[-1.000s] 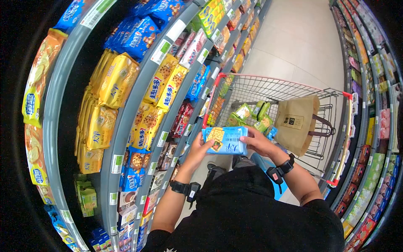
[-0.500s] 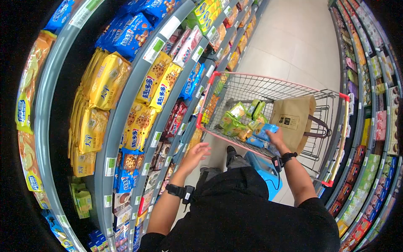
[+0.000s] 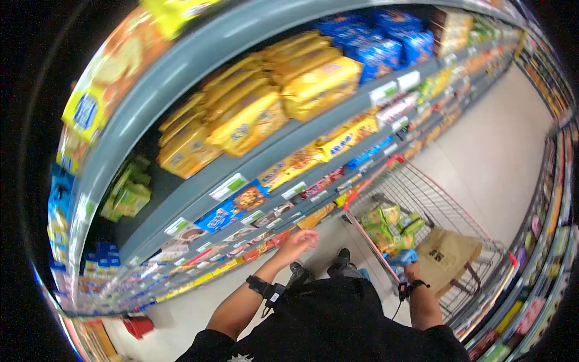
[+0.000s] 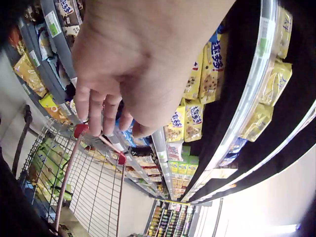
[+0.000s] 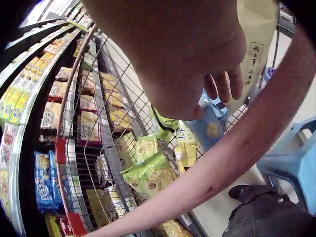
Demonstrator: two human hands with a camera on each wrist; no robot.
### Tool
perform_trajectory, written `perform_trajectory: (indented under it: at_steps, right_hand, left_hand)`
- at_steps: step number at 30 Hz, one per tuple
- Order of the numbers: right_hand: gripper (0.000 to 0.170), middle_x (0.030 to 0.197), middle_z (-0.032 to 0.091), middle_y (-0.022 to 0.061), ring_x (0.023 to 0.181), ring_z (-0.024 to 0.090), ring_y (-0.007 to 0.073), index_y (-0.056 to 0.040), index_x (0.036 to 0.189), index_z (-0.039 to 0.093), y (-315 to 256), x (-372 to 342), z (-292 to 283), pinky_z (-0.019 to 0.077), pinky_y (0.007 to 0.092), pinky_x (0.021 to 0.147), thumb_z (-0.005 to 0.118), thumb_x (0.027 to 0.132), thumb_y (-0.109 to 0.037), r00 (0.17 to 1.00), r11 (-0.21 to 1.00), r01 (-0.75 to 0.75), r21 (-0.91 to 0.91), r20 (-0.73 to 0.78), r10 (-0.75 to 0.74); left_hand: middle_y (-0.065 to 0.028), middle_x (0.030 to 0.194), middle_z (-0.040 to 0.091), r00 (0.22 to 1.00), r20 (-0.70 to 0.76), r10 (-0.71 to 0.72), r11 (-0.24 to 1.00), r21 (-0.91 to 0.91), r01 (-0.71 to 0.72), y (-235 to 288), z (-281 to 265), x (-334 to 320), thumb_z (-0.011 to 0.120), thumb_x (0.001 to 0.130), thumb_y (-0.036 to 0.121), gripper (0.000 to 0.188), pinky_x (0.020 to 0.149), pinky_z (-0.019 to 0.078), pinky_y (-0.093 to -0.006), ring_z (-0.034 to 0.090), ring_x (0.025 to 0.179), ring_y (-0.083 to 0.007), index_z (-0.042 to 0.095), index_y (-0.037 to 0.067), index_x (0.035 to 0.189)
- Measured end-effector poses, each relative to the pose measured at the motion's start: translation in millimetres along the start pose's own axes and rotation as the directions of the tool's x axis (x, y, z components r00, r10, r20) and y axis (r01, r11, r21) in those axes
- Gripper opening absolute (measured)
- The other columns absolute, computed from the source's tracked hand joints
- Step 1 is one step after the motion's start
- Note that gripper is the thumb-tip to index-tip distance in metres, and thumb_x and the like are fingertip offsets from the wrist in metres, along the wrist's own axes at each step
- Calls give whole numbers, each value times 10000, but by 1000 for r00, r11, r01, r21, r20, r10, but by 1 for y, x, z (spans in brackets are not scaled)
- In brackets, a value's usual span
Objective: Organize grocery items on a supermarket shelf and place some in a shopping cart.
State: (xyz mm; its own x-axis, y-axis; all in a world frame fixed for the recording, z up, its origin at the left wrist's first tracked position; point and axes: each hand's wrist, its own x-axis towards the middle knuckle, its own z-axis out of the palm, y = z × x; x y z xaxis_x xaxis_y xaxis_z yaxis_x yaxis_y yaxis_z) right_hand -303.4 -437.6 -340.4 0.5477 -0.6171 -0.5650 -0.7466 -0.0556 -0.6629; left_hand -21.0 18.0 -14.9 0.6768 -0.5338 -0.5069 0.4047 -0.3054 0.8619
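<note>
In the head view my right hand (image 3: 412, 271) reaches into the shopping cart (image 3: 443, 188) and grips one end of a light-blue cracker pack (image 3: 400, 258). From the right wrist, the fingers and thumb bend around the upper end of that pack (image 5: 207, 129), low among the other goods. Green snack packs (image 3: 389, 226) lie beside it in the cart. My left hand (image 3: 297, 246) hovers in front of the lower shelves, fingers loosely extended and holding nothing. The left wrist view shows its fingers (image 4: 96, 111) overlapping the cart's red corner.
A tan paper bag (image 3: 445, 256) stands in the cart. Yellow cracker packs (image 3: 250, 123) and blue cookie bags (image 3: 380, 57) fill the shelf on the left. A blue plastic stool (image 5: 291, 160) is beside my legs. Another shelf (image 3: 546, 265) lines the right side.
The blue pack went from both hands into the cart, carried by my right hand. My left hand let go and moved aside. The head view has swung left toward the shelf.
</note>
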Motion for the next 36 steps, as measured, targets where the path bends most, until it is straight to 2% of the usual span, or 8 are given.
perform_trajectory:
  at_steps: [4,5,12,14,17,25,29,36]
  right_hand:
    - [473,1036,642,235,949,615,348,58,1145,547,-86,-12,5,483,414,850,705,747,-141,967,927,175,-331,-117,-224]
    - [463,1065,624,240,987,600,357,52,1154,536,-122,-17,5,475,422,873,693,754,-121,998,949,0,-315,-62,-21]
    - [276,988,633,140,887,621,222,28,1079,561,-276,-39,105,501,343,776,624,814,-15,808,803,585,-113,162,-566]
    - [192,963,653,86,871,613,165,18,1065,587,-325,-69,142,489,290,781,590,875,-15,670,762,611,216,372,-643]
    - [234,1006,671,69,912,626,132,18,1132,591,-418,-162,182,504,269,807,560,901,12,510,706,672,223,553,-659]
    - [377,1228,626,130,1139,598,189,21,1297,531,-605,-420,239,478,326,978,537,920,44,-55,505,690,519,734,-677]
    - [429,1291,587,138,1184,573,209,10,1342,498,-651,-484,282,476,338,980,535,916,53,-132,475,604,640,668,-732]
    - [624,1389,475,201,1207,558,303,10,1434,382,-691,-520,366,515,379,941,627,862,-37,-55,161,857,490,398,-916]
  left_hand:
    - [-49,1174,647,995,-79,64,996,-61,-69,-5,-25,-28,547,994,255,312,862,491,-319,636,1024,-157,558,87,1257]
    - [-55,1178,640,993,-81,85,995,-54,-90,-6,-32,-35,539,1000,243,299,879,491,-325,633,1045,-165,554,85,1254]
    - [-61,1140,651,902,-330,277,943,-89,-322,3,-96,-93,568,975,141,240,868,496,-300,631,1009,-147,581,46,1196]
    - [-65,1136,653,845,-415,338,911,-81,-404,11,-120,-116,572,968,117,237,872,496,-298,631,1009,-147,584,40,1192]
    - [-77,1138,654,778,-532,334,896,-76,-437,40,-156,-168,573,949,59,255,887,494,-294,628,1017,-149,581,26,1202]
    - [-114,1220,607,246,-711,658,681,423,-598,77,-239,-292,571,911,0,364,919,473,-302,605,1124,-202,544,2,1274]
    - [-116,1310,539,110,-712,693,619,511,-596,86,-292,-321,575,897,-7,397,951,459,-339,559,1205,-226,528,12,1290]
    - [-139,1288,533,56,-730,681,689,613,-385,85,-360,-321,646,839,47,551,883,497,-359,584,1132,-255,456,31,1357]
